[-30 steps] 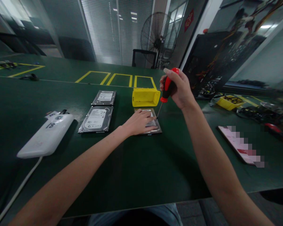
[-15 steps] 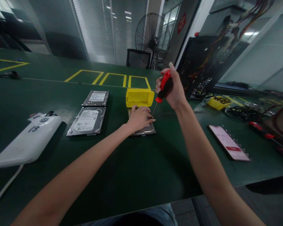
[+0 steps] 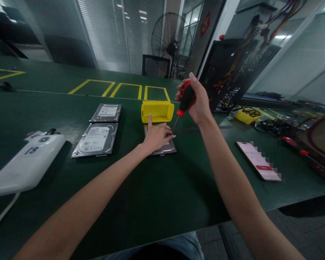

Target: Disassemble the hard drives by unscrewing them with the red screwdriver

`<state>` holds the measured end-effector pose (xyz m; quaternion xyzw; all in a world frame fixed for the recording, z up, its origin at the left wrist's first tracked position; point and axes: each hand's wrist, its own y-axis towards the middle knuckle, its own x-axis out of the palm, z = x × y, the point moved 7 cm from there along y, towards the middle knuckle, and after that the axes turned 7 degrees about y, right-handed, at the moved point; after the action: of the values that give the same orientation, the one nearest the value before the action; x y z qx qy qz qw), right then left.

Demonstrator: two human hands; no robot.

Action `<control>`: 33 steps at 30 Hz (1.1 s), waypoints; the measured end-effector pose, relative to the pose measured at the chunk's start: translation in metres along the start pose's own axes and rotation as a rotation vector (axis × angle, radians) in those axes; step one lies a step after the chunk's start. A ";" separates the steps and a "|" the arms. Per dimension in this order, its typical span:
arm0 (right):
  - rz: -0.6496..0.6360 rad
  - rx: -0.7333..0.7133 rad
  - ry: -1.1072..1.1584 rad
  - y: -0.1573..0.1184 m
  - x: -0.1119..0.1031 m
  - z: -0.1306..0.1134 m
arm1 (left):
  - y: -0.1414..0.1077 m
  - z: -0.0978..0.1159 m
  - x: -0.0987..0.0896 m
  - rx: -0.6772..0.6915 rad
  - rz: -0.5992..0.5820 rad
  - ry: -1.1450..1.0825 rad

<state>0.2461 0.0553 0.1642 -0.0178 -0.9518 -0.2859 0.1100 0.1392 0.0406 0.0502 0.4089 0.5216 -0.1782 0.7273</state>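
Observation:
My right hand (image 3: 196,99) is wrapped round the red and black handle of a screwdriver (image 3: 188,95), its shaft slanting down to the left. The screwdriver's tip meets the right side of a hard drive (image 3: 165,149) lying on the green table. Resting over that drive is my left hand (image 3: 157,137), which covers most of it. Its thumb and some fingers close in around the screwdriver tip, and one finger sticks up. What they pinch is too small to make out. Just behind the drive is a yellow plastic bin (image 3: 157,111), its open side facing me.
Two more hard drives (image 3: 97,139) lie to the left, beyond a white device marked 18 (image 3: 29,159) with a cable. On the right are a phone (image 3: 258,160), another screwdriver (image 3: 295,146), cables, a second yellow bin (image 3: 247,115) and an open computer case (image 3: 222,76).
One finger of my left hand has lifted and now points up toward the yellow bin. The screwdriver handle has turned in my right hand, showing more black. The view has shifted slightly.

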 end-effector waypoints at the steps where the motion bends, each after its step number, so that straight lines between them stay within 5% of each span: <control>1: 0.001 -0.008 0.007 0.000 0.000 0.000 | 0.000 0.000 0.000 0.005 -0.004 -0.001; 33: -0.023 -0.059 -0.045 -0.002 0.006 -0.004 | -0.003 0.003 0.005 -0.009 -0.108 -0.073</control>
<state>0.2407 0.0513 0.1671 -0.0165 -0.9453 -0.3148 0.0845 0.1413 0.0371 0.0453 0.3703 0.5168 -0.2297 0.7369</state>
